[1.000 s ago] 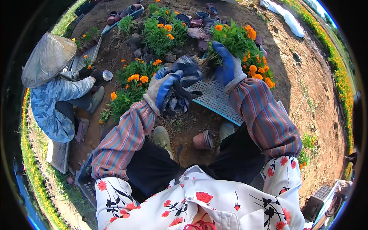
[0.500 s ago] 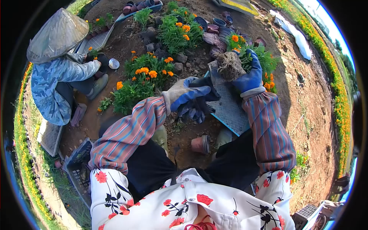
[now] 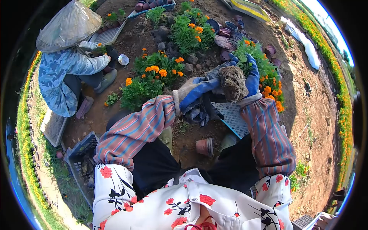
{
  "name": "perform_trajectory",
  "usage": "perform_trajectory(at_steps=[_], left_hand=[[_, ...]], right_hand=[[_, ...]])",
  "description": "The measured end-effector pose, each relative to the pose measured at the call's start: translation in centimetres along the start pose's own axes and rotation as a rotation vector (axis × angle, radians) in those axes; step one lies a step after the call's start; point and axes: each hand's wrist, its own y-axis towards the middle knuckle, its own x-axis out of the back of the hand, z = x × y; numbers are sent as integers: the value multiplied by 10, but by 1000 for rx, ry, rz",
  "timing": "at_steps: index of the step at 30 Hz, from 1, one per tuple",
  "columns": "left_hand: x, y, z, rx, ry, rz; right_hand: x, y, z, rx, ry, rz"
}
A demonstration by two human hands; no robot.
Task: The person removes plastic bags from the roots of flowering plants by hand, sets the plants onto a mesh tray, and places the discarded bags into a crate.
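My right hand (image 3: 252,79), in a blue-coated glove, grips a green seedling with its bare root ball (image 3: 234,85) turned toward me, pale roots matted over the soil. The seedling's leaves (image 3: 242,57) show above the fingers. Close beside the root ball is my left hand (image 3: 195,91), gloved too, closed on crumpled black plastic (image 3: 201,113) that looks like thin grow bags. Part of that plastic reaches up to the root ball; whether the left fingertips touch the roots is hidden. Below my hands lies a perforated tray (image 3: 233,118) with a blue edge.
Orange marigolds (image 3: 155,73) stand ahead on the soil, with more marigolds (image 3: 275,94) at right. Stacked pots (image 3: 230,32) lie behind. A pink pot (image 3: 204,147) is between my feet. At left, a person in a conical hat (image 3: 71,25) crouches near a crate (image 3: 80,153).
The root ball has tipped downward and come nearer my left hand. My left hand has moved up and right toward it with the black plastic. The whole view has shifted slightly.
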Motion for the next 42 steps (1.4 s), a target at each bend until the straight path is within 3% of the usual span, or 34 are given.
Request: perform_trajectory(at_steps=[7,16,20,21,22,24,25,26,28,29,34,36,42], left_hand=[[3,1,2,-55,156,-151],[1,-2,7,-60,396,-226],[-3,-8,9,-78,359,-193],[-4,-7,9,-115,343,-189],[-4,-6,9,-112,343,-187],[-5,-6,9,-156,361,-202],[-1,-5,10,-160,358,-204],[4,-3,11,-168,389,-214],[14,1,11,-175,418,-227],[16,1,11,-186,439,-259],[20,4,12,-188,304,-310],[0,1,7,-80,299,-256],[19,6,13,-125,499,-366]], right_hand=[[4,-5,-3,-185,160,-29],[36,7,-5,-185,123,34],[14,-8,-9,-94,20,-91],[27,0,-2,-260,189,-31],[47,11,-7,-258,190,-34],[65,20,-19,7,-93,173],[63,19,-18,202,-600,239],[71,23,-15,199,-603,243],[71,28,-7,-98,102,180],[65,27,-3,-136,156,113],[43,21,2,-147,61,-16],[38,19,-2,-151,40,-37],[41,18,-11,-291,124,-54]])
